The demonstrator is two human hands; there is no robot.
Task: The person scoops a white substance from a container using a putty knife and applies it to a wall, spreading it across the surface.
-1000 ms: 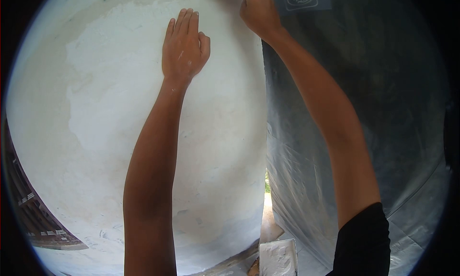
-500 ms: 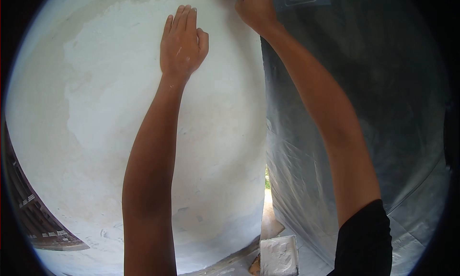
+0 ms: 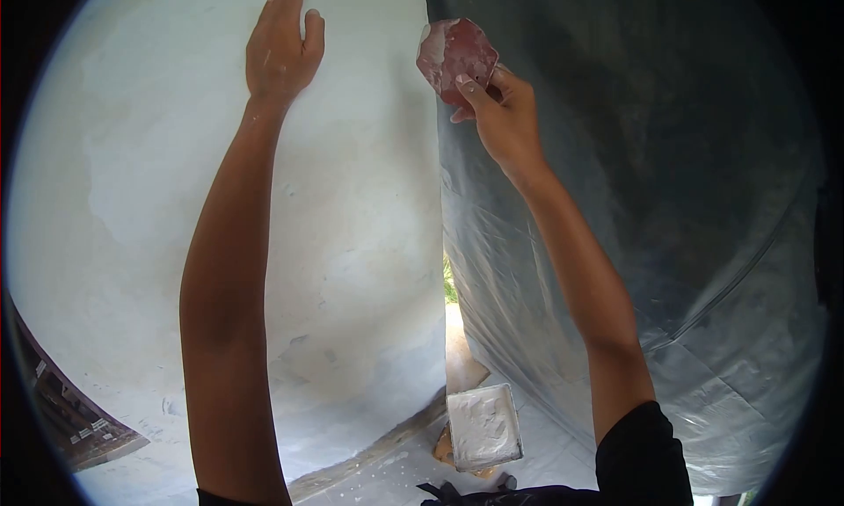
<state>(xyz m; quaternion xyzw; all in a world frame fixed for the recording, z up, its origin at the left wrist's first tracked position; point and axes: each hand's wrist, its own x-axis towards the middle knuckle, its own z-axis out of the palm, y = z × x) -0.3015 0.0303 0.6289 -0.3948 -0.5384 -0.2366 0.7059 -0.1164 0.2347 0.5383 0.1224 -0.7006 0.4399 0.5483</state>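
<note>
A large white plastered wall (image 3: 352, 198) fills the left half of the view. My left hand (image 3: 283, 50) lies against its upper part with the fingers extended and nothing held. Near the wall's right edge, my right hand (image 3: 503, 110) pinches a flat reddish piece (image 3: 466, 53) with angled corners, smeared with whitish material. The thumb is on the near face; the other fingers are partly behind it. Low in the view, a square tray (image 3: 485, 427) holds pale, wet-looking paste.
Dark plastic sheeting (image 3: 721, 181) hangs on the right and spreads down to the floor. Daylight and greenery show through a narrow gap beside the wall. A dark slatted structure (image 3: 75, 409) is at the lower left.
My right hand has come down into fuller view, and the reddish piece now shows. The wall, tray and my left hand appear further left and higher as the view has shifted.
</note>
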